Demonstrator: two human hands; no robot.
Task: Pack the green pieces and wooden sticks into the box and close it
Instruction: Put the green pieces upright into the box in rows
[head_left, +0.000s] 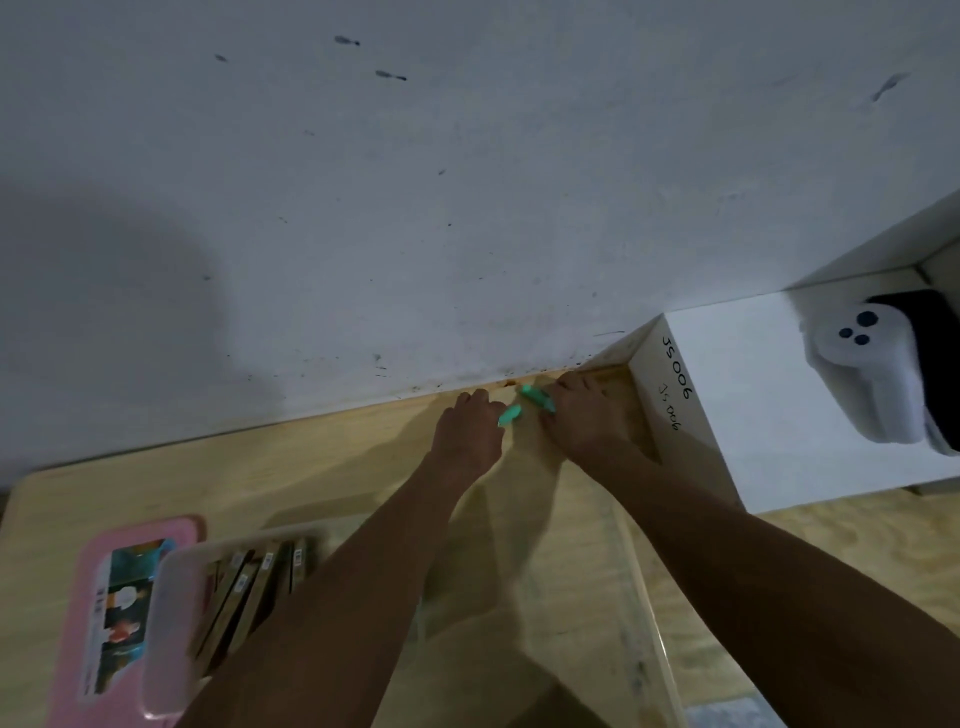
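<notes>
Both hands reach to the far edge of the wooden table (322, 467), close to the wall. My left hand (470, 431) holds a green piece (510, 414) at its fingertips. My right hand (584, 415) grips another green piece (537, 399). The two pieces almost touch between the hands. At the near left stands a translucent open box (171, 623) with several wooden sticks (249, 592) lying in it. The pink lid (88, 613) with a picture label lies to the left of the box, partly under it.
A white cardboard box (753, 405) marked "JS006" stands at the right, against my right hand. A white controller (867, 369) rests on it. The wall (415, 208) rises directly behind the table's far edge.
</notes>
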